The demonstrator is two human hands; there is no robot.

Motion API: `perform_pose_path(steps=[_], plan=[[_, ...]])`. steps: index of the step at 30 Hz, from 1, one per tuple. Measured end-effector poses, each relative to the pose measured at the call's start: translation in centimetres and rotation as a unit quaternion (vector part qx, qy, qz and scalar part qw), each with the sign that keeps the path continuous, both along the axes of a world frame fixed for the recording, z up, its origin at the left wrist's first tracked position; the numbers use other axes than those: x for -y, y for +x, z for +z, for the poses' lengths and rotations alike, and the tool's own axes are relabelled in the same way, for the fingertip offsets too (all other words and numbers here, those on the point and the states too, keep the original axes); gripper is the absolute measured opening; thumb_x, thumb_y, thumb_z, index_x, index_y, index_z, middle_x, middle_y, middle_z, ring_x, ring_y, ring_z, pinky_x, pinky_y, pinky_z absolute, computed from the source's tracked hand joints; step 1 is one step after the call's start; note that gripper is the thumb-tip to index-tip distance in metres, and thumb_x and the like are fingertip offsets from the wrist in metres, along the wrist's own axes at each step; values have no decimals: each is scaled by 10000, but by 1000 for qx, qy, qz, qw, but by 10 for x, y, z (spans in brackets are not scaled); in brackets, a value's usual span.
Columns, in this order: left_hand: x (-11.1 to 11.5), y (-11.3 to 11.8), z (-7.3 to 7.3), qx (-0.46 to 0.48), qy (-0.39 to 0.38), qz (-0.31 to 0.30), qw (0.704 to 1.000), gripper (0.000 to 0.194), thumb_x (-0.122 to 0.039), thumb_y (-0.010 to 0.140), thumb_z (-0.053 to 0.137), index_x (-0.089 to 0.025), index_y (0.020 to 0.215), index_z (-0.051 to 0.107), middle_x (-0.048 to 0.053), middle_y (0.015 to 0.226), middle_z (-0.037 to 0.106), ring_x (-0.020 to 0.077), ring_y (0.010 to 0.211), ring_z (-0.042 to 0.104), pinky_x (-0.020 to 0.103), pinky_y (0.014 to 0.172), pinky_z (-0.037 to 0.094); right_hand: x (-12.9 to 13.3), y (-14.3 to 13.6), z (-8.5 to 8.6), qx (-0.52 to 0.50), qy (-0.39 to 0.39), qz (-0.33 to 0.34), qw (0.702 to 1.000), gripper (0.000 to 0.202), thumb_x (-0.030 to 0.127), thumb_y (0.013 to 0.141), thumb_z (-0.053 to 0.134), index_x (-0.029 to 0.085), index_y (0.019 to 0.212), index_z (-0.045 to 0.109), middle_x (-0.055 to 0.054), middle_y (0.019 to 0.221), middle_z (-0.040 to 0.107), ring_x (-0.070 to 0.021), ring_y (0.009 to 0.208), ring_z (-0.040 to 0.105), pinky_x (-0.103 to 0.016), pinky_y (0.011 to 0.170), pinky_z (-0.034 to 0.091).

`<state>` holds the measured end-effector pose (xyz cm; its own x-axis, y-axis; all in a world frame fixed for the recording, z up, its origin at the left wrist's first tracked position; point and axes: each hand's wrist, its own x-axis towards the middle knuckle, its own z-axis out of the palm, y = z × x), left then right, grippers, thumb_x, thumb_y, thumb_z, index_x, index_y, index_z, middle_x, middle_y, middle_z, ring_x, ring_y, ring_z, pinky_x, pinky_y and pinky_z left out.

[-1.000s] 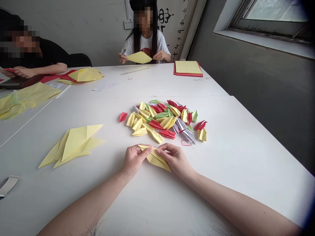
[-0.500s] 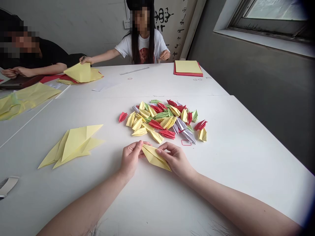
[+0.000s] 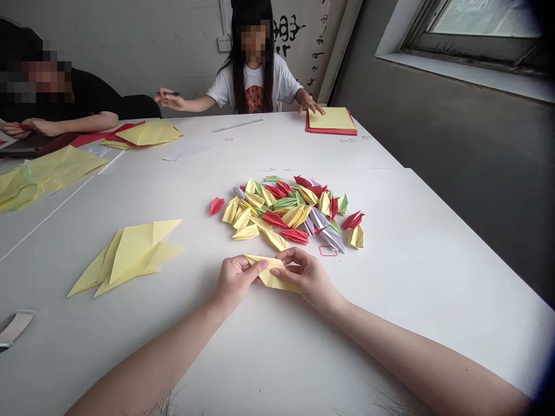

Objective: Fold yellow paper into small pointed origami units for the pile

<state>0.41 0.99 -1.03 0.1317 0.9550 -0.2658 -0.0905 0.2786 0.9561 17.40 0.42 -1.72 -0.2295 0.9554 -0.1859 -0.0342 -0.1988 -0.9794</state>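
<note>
A folded yellow paper [image 3: 277, 281] is held between my two hands over the white table. My left hand [image 3: 236, 278] pinches its left end, thumb on top. At its right side, my right hand [image 3: 309, 274] grips it with thumb and fingers. Just beyond my hands lies a pile of small folded papers [image 3: 286, 208] in red, yellow, green and lilac. Several larger folded yellow sheets [image 3: 130, 254] overlap on the table to the left.
Across the white table [image 3: 416, 242], a person in a white shirt touches a stack of square paper [image 3: 332, 118] and holds a pen. Another person in black sits far left. Yellow and red sheets [image 3: 150, 133] and a ruler [image 3: 237, 125] lie at the back.
The yellow paper has turned flatter between my hands, and my left thumb has moved right over it. Across the table, the person has let go of a yellow sheet and reached to the paper stack.
</note>
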Motion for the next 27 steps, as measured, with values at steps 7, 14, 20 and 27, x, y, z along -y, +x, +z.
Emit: perform_pose_path(steps=[7, 14, 20, 27], plan=[[-2, -2, 0, 4, 2, -6, 1000, 320, -397, 675, 750, -121, 836, 742, 60, 676, 716, 169, 631, 649, 270, 619, 537, -1, -1, 7, 13, -22, 0, 1000, 417, 530, 683, 713, 156, 825, 596, -16, 780, 582, -125, 644, 531, -238, 547, 396], [0, -3, 1, 13, 15, -18, 1000, 265, -362, 710, 726, -116, 808, 738, 49, 665, 702, 170, 639, 639, 264, 607, 525, 1, -2, 11, 37, -7, 0, 999, 392, 553, 747, 639, 163, 764, 607, 13, 697, 560, -108, 592, 472, -234, 540, 363], [-1, -5, -3, 66, -6, -4, 998, 302, -411, 784, 645, -134, 669, 684, 33, 670, 677, 176, 652, 646, 275, 593, 534, 0, 0, 12, 41, -6, 8, 999, 379, 541, 758, 634, 164, 750, 591, 8, 710, 563, -114, 606, 480, -231, 541, 360], [-1, -3, 1, 4, 4, -44, 999, 232, -328, 667, 766, -134, 791, 734, 38, 685, 709, 166, 639, 645, 245, 590, 519, 1, 1, 9, 48, 16, 16, 999, 360, 516, 793, 618, 157, 773, 591, 10, 708, 552, -99, 594, 454, -225, 535, 340]])
